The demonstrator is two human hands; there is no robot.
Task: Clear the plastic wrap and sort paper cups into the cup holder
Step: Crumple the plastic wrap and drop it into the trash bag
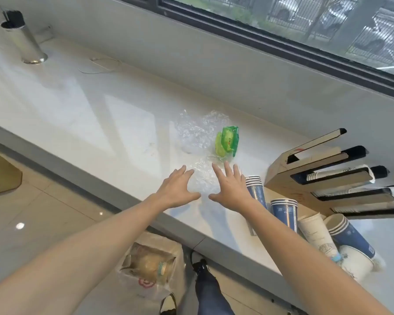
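Observation:
Crumpled clear plastic wrap (197, 133) lies on the white counter (77, 110), and a second piece (203, 180) sits between my hands. My left hand (176, 189) and my right hand (231, 188) hover just over that nearer piece, fingers spread, holding nothing. A green packet (228, 143) rests against the wrap. Stacks of blue paper cups (256, 192) (284, 211) stand to the right, and white and blue cups (348, 237) lie tipped over. The wooden cup holder (289, 180) with long slots lies at the far right, some cups in it.
A metal cylinder with black sticks (26, 39) stands at the back left. A thin white cord (100, 65) lies behind. A window runs along the back wall. Below the counter edge (146, 223) are a plastic bag with food (150, 267) and a brown bin (0, 176).

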